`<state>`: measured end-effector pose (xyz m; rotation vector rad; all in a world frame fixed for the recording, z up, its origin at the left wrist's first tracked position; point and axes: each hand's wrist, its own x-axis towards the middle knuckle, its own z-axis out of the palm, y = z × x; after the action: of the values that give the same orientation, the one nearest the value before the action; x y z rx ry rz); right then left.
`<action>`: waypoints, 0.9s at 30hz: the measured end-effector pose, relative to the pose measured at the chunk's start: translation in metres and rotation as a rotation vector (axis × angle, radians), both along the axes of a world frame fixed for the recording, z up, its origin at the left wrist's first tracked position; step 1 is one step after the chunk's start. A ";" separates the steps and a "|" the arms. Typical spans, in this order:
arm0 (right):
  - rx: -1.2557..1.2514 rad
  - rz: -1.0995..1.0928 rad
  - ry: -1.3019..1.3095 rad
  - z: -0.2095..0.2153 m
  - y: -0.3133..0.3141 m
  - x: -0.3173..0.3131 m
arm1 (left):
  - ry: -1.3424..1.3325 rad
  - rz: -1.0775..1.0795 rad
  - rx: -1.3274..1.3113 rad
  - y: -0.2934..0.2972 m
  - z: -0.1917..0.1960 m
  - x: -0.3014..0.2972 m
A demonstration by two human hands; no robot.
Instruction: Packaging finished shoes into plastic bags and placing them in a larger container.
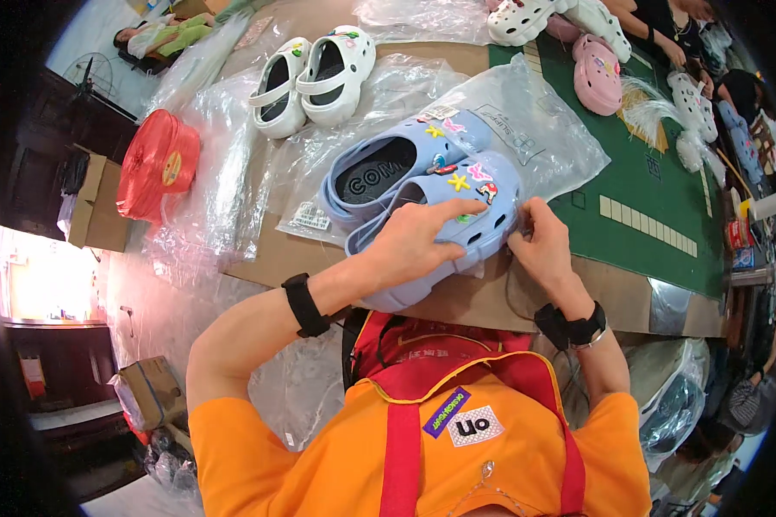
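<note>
Left hand (416,246) half-spread against the nearer blue clog (485,227), right hand (543,246) curled by its toe, grip unclear

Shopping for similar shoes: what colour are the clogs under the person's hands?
The clogs are light periwinkle blue, best seen in the head view.

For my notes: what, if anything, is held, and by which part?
The near blue clog: left hand spread on its upper, right hand at its toe, grip unclear.

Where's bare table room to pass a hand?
Looks free: the green mat between its pale segmented strip and the near cardboard. Crowded: centre, with left hand and right hand at the blue clogs over clear plastic; white clogs beyond, leftward.
</note>
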<state>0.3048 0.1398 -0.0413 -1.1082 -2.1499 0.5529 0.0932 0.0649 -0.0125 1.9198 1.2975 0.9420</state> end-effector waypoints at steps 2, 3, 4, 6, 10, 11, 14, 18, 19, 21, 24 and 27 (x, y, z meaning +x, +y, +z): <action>-0.001 -0.013 -0.010 0.000 -0.004 0.001 | -0.038 0.043 -0.011 -0.003 -0.004 0.007; -0.004 -0.020 -0.016 -0.001 -0.005 0.001 | -0.074 0.093 -0.023 -0.005 -0.004 0.009; -0.005 -0.018 -0.015 -0.003 -0.007 0.002 | -0.073 0.095 -0.024 -0.006 -0.004 0.008; -0.104 -0.042 0.072 -0.009 -0.011 0.003 | -0.161 0.122 0.006 -0.007 -0.003 0.008; -0.083 -0.021 0.132 -0.018 -0.014 0.002 | -0.166 0.156 0.002 -0.009 0.001 0.009; -0.105 -0.054 0.162 -0.019 -0.016 0.001 | -0.168 0.178 -0.017 -0.008 0.003 0.011; -0.160 -0.104 0.197 -0.025 -0.027 0.002 | -0.219 0.193 -0.037 -0.009 -0.005 0.018; -0.136 -0.111 0.134 -0.033 -0.040 0.016 | -0.182 0.174 -0.102 -0.018 -0.015 0.032; -0.107 -0.081 0.102 -0.034 -0.044 0.020 | -0.154 0.139 -0.064 -0.019 -0.018 0.033; -0.118 -0.088 0.062 -0.035 -0.043 0.029 | -0.114 0.100 -0.089 -0.016 -0.019 0.040; -0.295 -0.051 0.161 -0.039 -0.039 0.043 | 0.003 -0.035 -0.205 -0.013 -0.012 0.040; -0.214 0.034 -0.036 -0.020 -0.048 0.057 | 0.124 -0.179 -0.251 -0.016 0.012 0.027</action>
<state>0.3616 0.0919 -0.0615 -1.2044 -2.1819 0.7990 0.1198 0.0486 -0.0010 1.8827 1.2248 0.5506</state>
